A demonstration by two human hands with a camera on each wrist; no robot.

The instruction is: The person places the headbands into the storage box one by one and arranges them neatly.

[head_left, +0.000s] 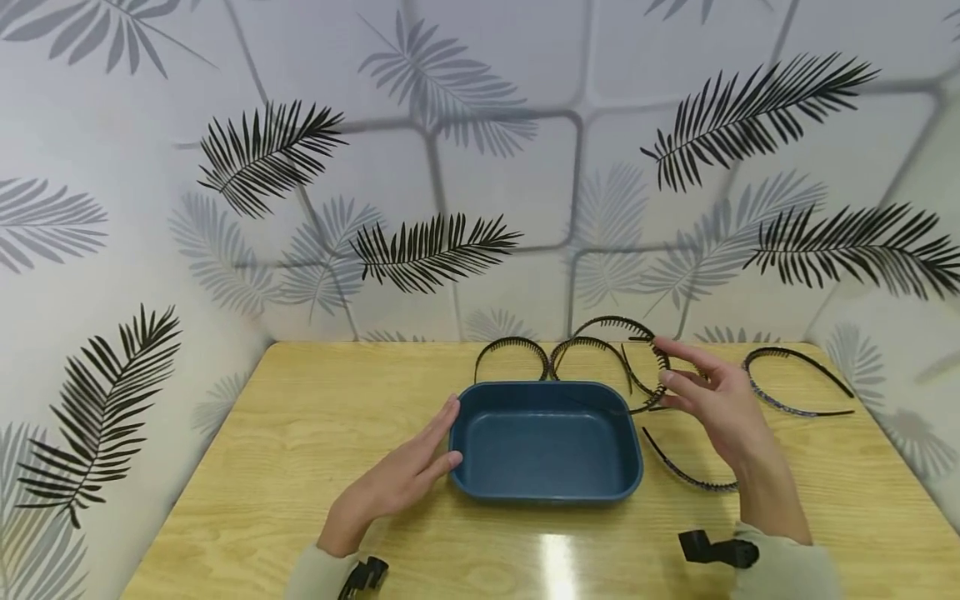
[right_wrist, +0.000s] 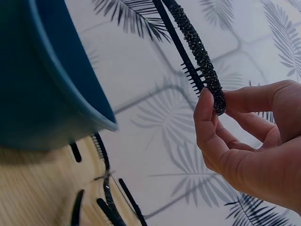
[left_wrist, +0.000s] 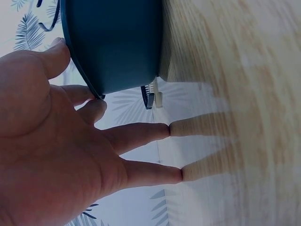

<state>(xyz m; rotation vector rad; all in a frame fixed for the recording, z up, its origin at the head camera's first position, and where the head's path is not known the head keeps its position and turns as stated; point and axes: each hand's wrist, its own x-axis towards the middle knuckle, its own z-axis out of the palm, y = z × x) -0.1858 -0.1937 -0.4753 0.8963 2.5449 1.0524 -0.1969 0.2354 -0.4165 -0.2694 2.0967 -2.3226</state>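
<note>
A dark blue rectangular plastic basin (head_left: 546, 454) sits on the table. My left hand (head_left: 397, 479) rests against its left end, with thumb and fingertips at the rim; in the left wrist view two fingers reach down to the tabletop. Above the basin's far right corner, my right hand (head_left: 723, 408) pinches a black headband between thumb and fingers. The right wrist view shows this headband (right_wrist: 200, 54) with a glittery, beaded outer face and small teeth inside. Its loop stands raised, overlapping other headbands behind it.
Behind the basin lie more toothed headbands, one (head_left: 512, 340) at its back left. Another headband (head_left: 682, 477) lies right of the basin, and a blue-patterned headband (head_left: 795, 410) is farther right. A leaf-patterned wall (head_left: 510, 192) borders the wooden table (head_left: 300, 433).
</note>
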